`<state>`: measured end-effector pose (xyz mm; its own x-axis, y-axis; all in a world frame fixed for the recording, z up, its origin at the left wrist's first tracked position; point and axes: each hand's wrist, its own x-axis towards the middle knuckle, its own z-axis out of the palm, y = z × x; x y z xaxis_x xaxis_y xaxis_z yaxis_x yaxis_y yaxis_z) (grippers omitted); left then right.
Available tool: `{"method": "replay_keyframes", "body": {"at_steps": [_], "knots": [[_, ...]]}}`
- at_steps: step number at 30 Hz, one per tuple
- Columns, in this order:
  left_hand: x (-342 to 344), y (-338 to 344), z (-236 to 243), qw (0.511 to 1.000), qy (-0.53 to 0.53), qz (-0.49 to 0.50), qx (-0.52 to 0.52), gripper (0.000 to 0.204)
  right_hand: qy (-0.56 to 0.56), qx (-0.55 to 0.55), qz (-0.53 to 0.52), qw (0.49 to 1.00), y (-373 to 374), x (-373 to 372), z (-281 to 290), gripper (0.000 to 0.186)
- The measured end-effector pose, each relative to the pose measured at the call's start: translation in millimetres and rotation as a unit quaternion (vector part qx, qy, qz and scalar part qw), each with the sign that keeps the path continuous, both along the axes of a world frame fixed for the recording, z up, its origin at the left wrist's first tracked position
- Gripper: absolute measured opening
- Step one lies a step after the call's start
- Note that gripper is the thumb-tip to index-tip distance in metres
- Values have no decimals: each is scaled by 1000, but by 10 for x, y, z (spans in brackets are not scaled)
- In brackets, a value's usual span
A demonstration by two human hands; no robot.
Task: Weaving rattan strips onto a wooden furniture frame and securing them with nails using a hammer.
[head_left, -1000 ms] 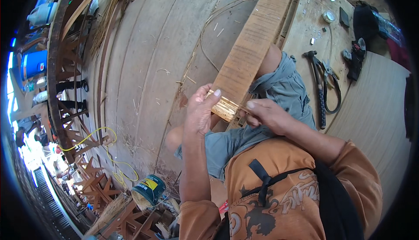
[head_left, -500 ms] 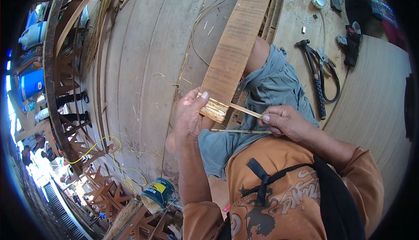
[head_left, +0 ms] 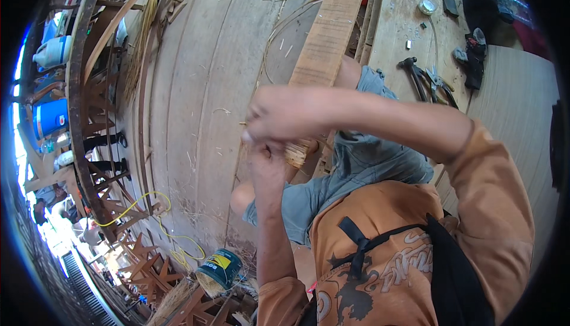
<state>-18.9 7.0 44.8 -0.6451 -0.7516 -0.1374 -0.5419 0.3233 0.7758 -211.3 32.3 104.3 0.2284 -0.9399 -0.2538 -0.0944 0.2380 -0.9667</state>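
Note:
A long wooden board (head_left: pixel 332 23) stretches from the top of the view down to my lap. Pale, thin strips (head_left: pixel 297 154), perhaps bamboo or cane, are laid side by side around its near end. My left hand (head_left: pixel 265 157) is closed at the left edge of these strips, most of its fingers hidden. My right hand (head_left: pixel 285 112) crosses above it, curled and blurred by motion. Whatever it pinches does not show. The right forearm covers part of the board.
On the bench at right lie a hammer (head_left: pixel 414 77), pliers (head_left: pixel 439 83) and a small round tin (head_left: pixel 426 7). A dark green bucket (head_left: pixel 219 268) stands at lower left near a yellow cord (head_left: pixel 151 195). Wooden racks (head_left: pixel 77 112) line the left.
My right hand has swung from the right side, where it held a thin strip, leftward over my left hand. That strip is out of sight. The view has shifted slightly.

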Motion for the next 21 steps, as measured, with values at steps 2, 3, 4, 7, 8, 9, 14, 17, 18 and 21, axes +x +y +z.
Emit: {"method": "replay_keyframes", "body": {"at_steps": [2, 3, 4, 7, 8, 9, 14, 17, 18, 21], "knots": [[-51, -49, -100, 999, 50, -1, 0, 21, 17, 31, -7, 999, -240, 51, -303, 34], [-71, -65, -91, 999, 50, -2, -3, 21, -26, 50, -22, 998, -271, 96, -493, 33], [-77, -95, -56, 995, 70, 19, 62, 20, -69, 67, -29, 995, -301, 141, -552, 32], [-219, -105, 150, 982, 86, 62, 154, 20, -136, 65, -80, 985, -224, 122, -691, 31], [-257, -104, 224, 979, 65, 64, 182, 22, -137, 66, -75, 986, -218, 128, -702, 31], [-274, -110, 253, 974, 45, 66, 210, 24, -168, 71, -77, 980, -219, 123, -701, 31], [-220, -212, 215, 971, 35, 69, 227, 27, -271, 83, -81, 956, -223, 74, -753, 28], [-222, -248, 197, 970, 51, 40, 232, 26, -291, 78, -71, 951, -222, 65, -785, 26], [-216, -249, 183, 971, 65, 35, 227, 25, -291, 78, -71, 951, -221, 57, -798, 26], [-216, -258, 189, 977, 48, 33, 207, 23, -299, 60, -44, 951, -213, 28, -840, 27]]}}
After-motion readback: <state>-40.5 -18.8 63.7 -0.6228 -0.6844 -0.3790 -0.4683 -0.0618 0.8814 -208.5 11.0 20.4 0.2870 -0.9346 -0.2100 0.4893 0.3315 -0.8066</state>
